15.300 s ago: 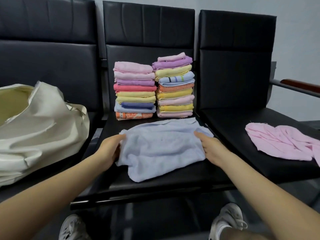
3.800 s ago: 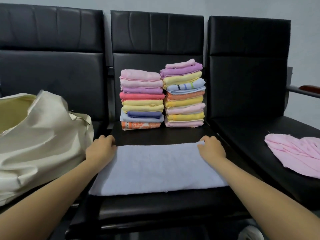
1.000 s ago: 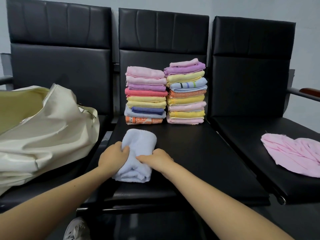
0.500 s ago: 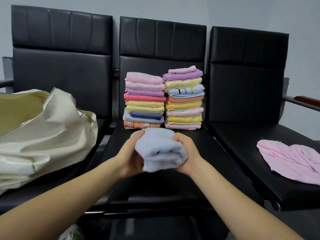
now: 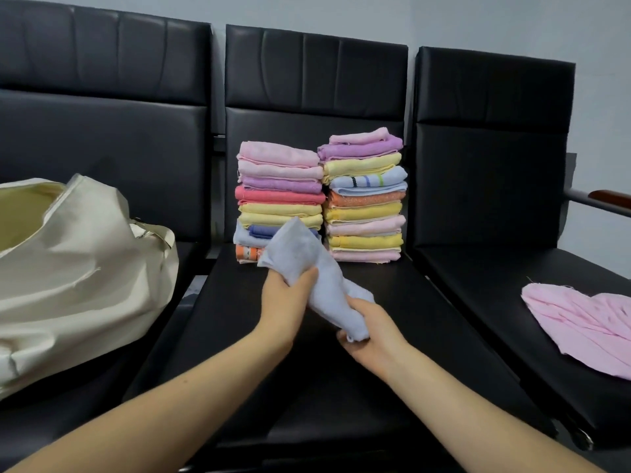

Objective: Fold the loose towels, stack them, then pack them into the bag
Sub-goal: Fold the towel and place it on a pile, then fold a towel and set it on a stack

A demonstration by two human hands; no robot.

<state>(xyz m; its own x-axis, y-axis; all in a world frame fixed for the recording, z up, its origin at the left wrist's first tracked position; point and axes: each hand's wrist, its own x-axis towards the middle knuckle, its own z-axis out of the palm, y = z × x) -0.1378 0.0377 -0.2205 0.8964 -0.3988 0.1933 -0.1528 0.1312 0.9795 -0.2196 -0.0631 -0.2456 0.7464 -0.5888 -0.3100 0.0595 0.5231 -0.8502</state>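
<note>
A folded pale blue towel (image 5: 309,268) hangs tilted above the middle seat, held at both ends. My left hand (image 5: 285,300) grips its upper part and my right hand (image 5: 370,327) grips its lower end. Behind it, against the backrest, stand two stacks of folded towels: the left stack (image 5: 280,192) and the taller right stack (image 5: 363,196). The blue towel hides part of the left stack's bottom. A cream bag (image 5: 75,278) lies open on the left seat. A loose pink towel (image 5: 587,322) lies crumpled on the right seat.
Three black padded seats stand in a row; the middle seat (image 5: 307,387) has bare room in front of the stacks. A wooden armrest (image 5: 611,198) sticks out at the far right.
The blue towel was folded flat, then into a small bundle. Both hands have lifted it off the seat and turned it to a slant, left end up towards the stacks.
</note>
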